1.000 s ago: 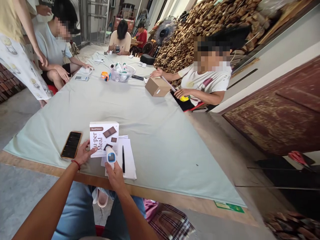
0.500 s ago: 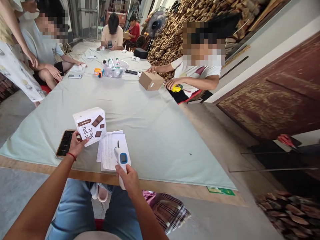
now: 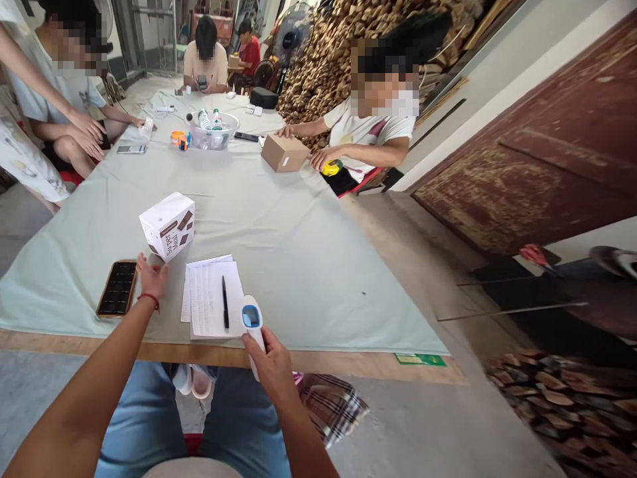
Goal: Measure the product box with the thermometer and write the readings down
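Observation:
In my right hand (image 3: 273,358) is a white infrared thermometer (image 3: 253,320) with a blue-framed screen, held by its handle above the table's near edge. My left hand (image 3: 152,277) is at the near bottom of a white snack box (image 3: 169,227) printed "Su-per Meal". Its fingers are spread and not wrapped round the box, which stands on the cloth; whether a fingertip touches it I cannot tell. Left of that hand lies a phone (image 3: 117,288) in an orange-edged case. Sheets of written paper (image 3: 206,299) lie between my hands, with a black pen (image 3: 225,302) on top.
A pale green cloth (image 3: 308,279) covers the table. Farther off stand a clear basin (image 3: 213,136) of bottles, an orange tape roll (image 3: 178,138) and a cardboard box (image 3: 284,154). A person at the right holds a yellow tape measure (image 3: 332,167). Other people are at the left and far end.
My left hand has let go of the white box, which now stands on the cloth turned a little. The thermometer has moved right, off the papers and pen. The whole view has shifted slightly.

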### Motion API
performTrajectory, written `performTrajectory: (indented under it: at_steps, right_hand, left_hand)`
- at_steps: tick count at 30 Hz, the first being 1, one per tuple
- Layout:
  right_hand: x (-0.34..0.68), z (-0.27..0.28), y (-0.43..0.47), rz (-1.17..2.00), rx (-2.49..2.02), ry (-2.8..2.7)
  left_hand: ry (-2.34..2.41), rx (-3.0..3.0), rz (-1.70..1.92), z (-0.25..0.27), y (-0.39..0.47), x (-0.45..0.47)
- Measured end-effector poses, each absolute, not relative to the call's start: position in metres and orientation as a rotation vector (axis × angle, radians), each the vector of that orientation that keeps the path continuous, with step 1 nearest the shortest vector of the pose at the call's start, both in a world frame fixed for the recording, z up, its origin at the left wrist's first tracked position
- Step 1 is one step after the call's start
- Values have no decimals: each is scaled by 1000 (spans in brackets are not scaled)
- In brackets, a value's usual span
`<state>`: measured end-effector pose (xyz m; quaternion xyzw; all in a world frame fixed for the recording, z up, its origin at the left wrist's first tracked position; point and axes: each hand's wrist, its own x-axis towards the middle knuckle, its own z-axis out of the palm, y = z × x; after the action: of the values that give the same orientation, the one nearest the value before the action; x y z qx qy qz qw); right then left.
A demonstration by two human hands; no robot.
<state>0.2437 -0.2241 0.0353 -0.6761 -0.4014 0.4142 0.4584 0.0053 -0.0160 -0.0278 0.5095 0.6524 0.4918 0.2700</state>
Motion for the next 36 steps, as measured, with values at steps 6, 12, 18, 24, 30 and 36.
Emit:
performTrajectory:
  at_steps: [6,12,18,24,30,36]
  right_hand:
    - [238,48,-223,1071,-1609,-936]
    - [249,34,-206,1007,-1676,-1019]
    - [283,-20,-168,515,-2191,-1315]
    - [287,-33,-158,154,-2193,-1506]
    - [237,-33,-145,400,-1909,-1696]
    - [229,-32,-133,564,-1885,-1605]
  left_hand:
    - [1510,2161,1008,-36,-98,29]
    - [1317,2481,616,-32,-121,31]
    - [1223,2543,406,-26,-120,32]
    - [1223,2521,434,-29,-124,34]
    - [1196,2533,476,-30,-125,35]
    - [1146,2579,533,-32,-127,35]
